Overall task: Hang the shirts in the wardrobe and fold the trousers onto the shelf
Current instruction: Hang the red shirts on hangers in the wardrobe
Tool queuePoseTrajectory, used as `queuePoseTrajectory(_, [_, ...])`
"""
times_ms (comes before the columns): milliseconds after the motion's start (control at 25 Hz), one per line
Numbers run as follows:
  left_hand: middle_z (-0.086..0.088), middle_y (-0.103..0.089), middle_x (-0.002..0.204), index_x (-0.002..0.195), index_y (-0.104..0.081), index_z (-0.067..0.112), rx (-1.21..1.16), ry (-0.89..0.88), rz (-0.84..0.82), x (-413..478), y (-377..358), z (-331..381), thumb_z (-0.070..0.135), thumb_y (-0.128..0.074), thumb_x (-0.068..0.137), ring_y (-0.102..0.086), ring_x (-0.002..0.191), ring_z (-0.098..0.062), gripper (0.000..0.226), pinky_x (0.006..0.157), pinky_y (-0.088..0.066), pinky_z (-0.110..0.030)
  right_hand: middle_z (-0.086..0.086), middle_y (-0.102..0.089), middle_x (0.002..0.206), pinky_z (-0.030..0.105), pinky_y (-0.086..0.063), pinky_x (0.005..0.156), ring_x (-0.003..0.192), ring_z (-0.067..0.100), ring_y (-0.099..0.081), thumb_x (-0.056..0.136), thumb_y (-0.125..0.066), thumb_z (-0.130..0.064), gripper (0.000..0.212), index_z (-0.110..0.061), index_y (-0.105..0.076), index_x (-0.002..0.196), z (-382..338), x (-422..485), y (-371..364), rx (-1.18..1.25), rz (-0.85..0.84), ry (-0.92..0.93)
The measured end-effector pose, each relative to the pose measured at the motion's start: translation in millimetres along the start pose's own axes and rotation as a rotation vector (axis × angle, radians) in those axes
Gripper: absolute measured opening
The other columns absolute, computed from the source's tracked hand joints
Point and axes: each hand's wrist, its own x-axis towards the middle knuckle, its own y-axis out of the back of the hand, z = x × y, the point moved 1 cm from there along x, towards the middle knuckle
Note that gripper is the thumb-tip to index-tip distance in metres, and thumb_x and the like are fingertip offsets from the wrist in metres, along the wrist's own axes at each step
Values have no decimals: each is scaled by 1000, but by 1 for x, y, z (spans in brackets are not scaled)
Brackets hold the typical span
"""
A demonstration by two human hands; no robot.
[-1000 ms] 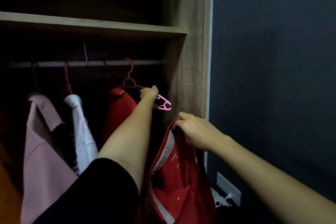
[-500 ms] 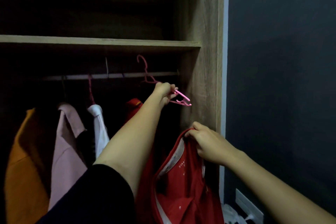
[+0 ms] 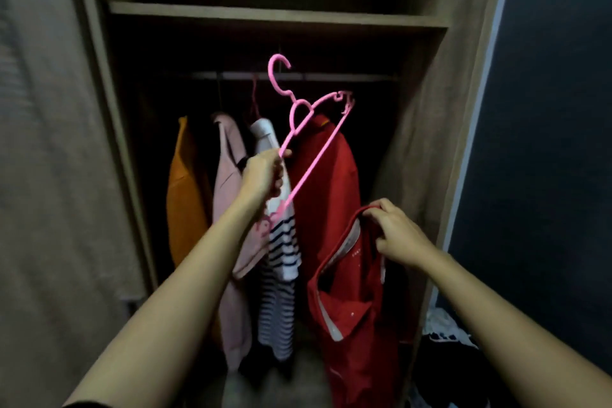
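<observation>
Here left hand [image 3: 263, 175] clamps the pink hanger [image 3: 314, 161]; right hand [image 3: 395, 237] pinches the red shirt [image 3: 351, 308], its hem apparently cut off.

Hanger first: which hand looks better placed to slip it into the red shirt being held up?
The left, probably. The left hand grips the hanger by one arm, up and left of the collar. The right hand pinches the red shirt by its collar, so it is occupied.
</observation>
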Motion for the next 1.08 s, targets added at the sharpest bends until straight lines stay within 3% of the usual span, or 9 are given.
queuePoseTrajectory(80, [10,-41,42,80,-65,26,289,-201,82,-33,56,-14,23,-51,94,-35,37,-5,20,38,-29,-16,3,-40,134,39,-42,101,120,29,-47,70,-53,0,61,-14,-50,129,-15,-5,-16,15,-46,-22])
queuePoseTrajectory(160, [14,-51,48,89,-68,29,469,-283,107,-72,107,-28,26,-57,93,-42,40,3,13,42,-36,-15,4,-38,136,40,-42,102,121,31,-46,70,-53,1,63,-13,-49,131,-29,-14,-30,31,-91,-54])
queuePoseTrajectory(320, [26,-57,51,109,-67,16,516,-183,79,-151,188,-51,13,-58,91,-46,47,14,19,48,-38,-5,6,-36,139,39,-39,104,124,33,-42,73,-54,2,62,-12,-46,133,-52,-35,-53,54,-126,-148])
queuePoseTrajectory(400, [13,-49,44,100,-71,10,478,-60,18,-186,217,-63,6,-57,91,-43,41,4,17,41,-37,-11,5,-34,141,40,-40,103,124,33,-41,73,-55,0,62,-13,-46,133,-63,-49,-61,57,-147,-185])
queuePoseTrajectory(520, [4,-50,47,80,-75,32,497,54,-47,-223,236,-78,9,-61,89,-41,40,-6,29,36,-35,-16,1,-30,144,43,-42,101,123,32,-40,72,-58,-3,65,-14,-42,134,-81,-64,-66,-5,-235,-161])
queuePoseTrajectory(640, [2,-62,57,82,-74,35,553,43,-35,-235,227,-87,17,-65,87,-47,42,-7,21,42,-41,-18,-1,-30,144,43,-43,99,121,30,-38,69,-64,-7,69,-16,-42,133,-118,-71,-65,-93,-257,1])
queuePoseTrajectory(760, [18,-72,73,95,-75,19,601,-71,-36,-236,199,-90,17,-65,88,-51,46,13,12,52,-42,-6,-2,-32,142,41,-39,93,118,30,-37,66,-65,-10,72,-18,-41,134,-171,-77,-61,-208,-190,188])
queuePoseTrajectory(920, [1,-75,86,99,-74,6,550,-198,38,-236,180,-92,19,-66,87,-52,55,22,19,58,-39,-1,-4,-38,139,38,-33,91,113,26,-40,67,-59,-17,66,-22,-44,131,-203,-76,-29,-231,-110,397])
queuePoseTrajectory(1080, [37,-64,71,95,-74,-1,474,-302,115,-226,185,-65,27,-62,79,-57,65,20,34,63,-44,-4,-9,-59,128,34,-36,88,112,13,-56,85,-36,-60,56,-31,-44,132,-168,-63,13,-69,28,610])
